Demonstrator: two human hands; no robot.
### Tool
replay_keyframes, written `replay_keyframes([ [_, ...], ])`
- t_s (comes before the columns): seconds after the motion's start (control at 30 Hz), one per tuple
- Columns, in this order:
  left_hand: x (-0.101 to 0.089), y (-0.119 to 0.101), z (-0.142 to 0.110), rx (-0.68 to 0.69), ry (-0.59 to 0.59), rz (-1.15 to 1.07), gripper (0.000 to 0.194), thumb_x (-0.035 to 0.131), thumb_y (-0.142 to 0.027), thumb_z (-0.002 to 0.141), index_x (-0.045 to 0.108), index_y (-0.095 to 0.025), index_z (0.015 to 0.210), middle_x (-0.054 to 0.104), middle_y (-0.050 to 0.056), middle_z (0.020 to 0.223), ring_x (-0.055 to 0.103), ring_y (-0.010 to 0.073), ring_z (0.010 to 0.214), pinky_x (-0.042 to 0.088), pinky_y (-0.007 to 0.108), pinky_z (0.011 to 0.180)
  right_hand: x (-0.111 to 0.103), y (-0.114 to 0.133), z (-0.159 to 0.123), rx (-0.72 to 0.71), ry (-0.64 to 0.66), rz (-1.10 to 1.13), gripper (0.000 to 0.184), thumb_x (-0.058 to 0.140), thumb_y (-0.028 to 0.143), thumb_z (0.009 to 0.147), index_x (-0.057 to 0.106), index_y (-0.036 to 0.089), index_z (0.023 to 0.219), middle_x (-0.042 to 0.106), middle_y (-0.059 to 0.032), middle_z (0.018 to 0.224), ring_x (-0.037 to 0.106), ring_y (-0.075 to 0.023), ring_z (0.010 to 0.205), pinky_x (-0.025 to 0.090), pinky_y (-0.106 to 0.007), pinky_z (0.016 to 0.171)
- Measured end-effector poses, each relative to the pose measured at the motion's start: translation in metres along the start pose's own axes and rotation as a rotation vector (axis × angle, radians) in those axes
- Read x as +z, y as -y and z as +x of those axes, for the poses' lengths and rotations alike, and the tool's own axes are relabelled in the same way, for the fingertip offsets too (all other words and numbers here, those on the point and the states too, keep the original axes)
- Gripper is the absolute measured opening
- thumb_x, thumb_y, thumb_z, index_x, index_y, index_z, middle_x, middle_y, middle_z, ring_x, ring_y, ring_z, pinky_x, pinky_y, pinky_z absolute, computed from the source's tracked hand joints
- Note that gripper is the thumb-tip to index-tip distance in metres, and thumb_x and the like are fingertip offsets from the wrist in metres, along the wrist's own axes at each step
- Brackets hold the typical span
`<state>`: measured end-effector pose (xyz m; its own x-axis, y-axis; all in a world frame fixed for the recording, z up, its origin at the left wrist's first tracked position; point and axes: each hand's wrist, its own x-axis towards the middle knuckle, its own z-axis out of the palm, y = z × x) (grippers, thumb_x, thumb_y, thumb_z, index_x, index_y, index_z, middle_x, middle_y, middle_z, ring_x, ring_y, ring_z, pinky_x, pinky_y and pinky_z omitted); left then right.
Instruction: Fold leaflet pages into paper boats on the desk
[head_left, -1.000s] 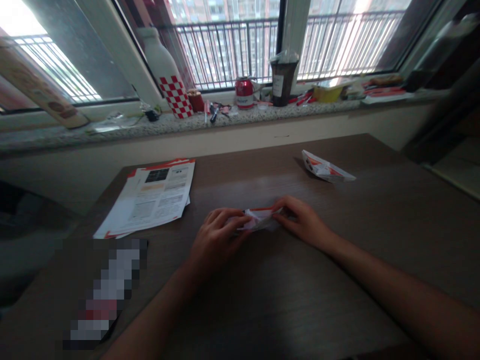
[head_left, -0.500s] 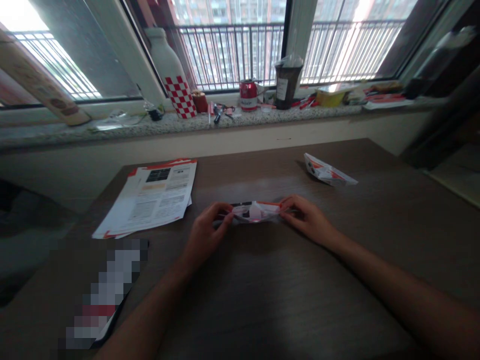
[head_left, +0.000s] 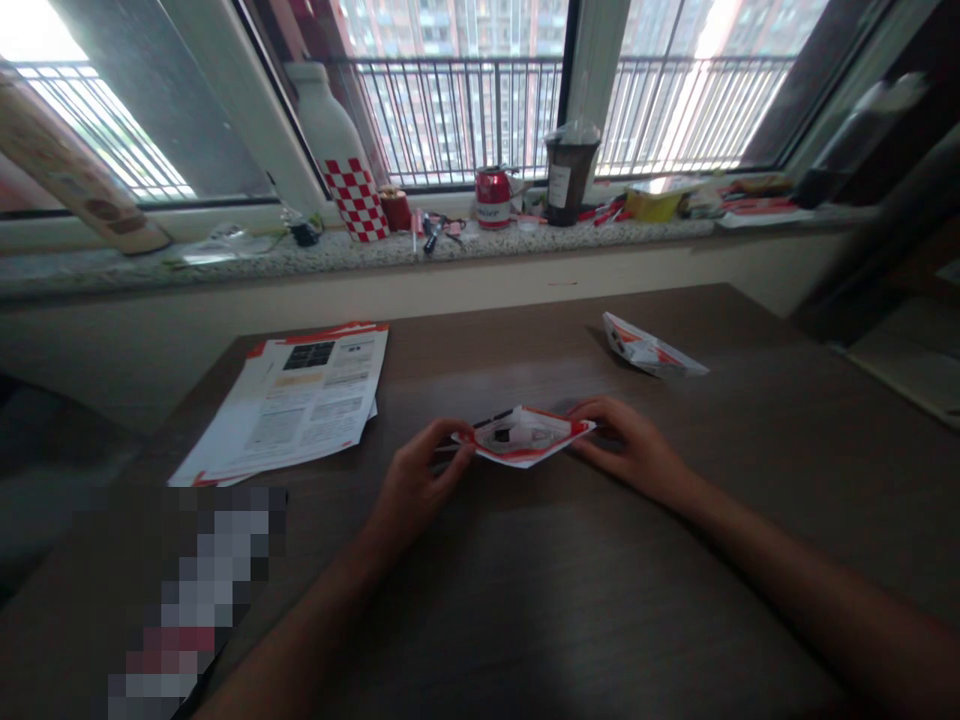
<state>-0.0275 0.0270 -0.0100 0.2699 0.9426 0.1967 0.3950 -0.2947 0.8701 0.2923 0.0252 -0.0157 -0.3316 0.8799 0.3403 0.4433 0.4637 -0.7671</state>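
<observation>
A folded paper boat, white with red edges, sits in front of me over the table, its middle spread into a hollow. My left hand pinches its left tip between thumb and fingers. At the opposite tip, my right hand has its thumb and fingers around the paper, though their exact contact is partly hidden. Farther back on the right lies a second folded paper boat, white and orange, touched by neither hand.
Printed sheets lie stacked at the table's left. Below them is a pixelated flat object. Along the windowsill stand a checkered bottle, a red can, a dark lidded cup and a yellow container.
The paper between my hands has gone from narrow and flattened to a wider, spread hollow with pointed tips. My right hand has shifted slightly to the right. The camera view has tilted a little.
</observation>
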Motion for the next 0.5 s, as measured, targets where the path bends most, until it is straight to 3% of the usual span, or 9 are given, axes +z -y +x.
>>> replay_keyframes([
  [0.17, 0.0000, 0.0021, -0.0014, 0.037, 0.008, 0.055, 0.017, 0.065, -0.032, 0.100, 0.066, -0.023, 0.115, 0.072, 0.005, 0.114, 0.073, 0.0209, 0.101, 0.061, 0.035, 0.094, -0.0010, -0.0036, -0.0023, 0.062, -0.021, 0.015, 0.026, 0.071, 0.038, 0.096, 0.065, 0.026, 0.119, 0.068, -0.0099, 0.124, 0.068, -0.0267, 0.112, 0.061, -0.043, 0.091],
  [0.5, 0.0007, 0.0079, -0.0028, 0.084, -0.006, 0.129, 0.020, 0.065, -0.029, 0.100, 0.065, -0.024, 0.119, 0.072, 0.003, 0.117, 0.075, 0.0198, 0.100, 0.064, 0.037, 0.092, -0.0088, -0.0081, -0.0040, -0.015, 0.024, -0.034, 0.021, 0.071, 0.035, 0.096, 0.066, 0.026, 0.115, 0.067, -0.0080, 0.123, 0.067, -0.0248, 0.114, 0.060, -0.041, 0.094],
])
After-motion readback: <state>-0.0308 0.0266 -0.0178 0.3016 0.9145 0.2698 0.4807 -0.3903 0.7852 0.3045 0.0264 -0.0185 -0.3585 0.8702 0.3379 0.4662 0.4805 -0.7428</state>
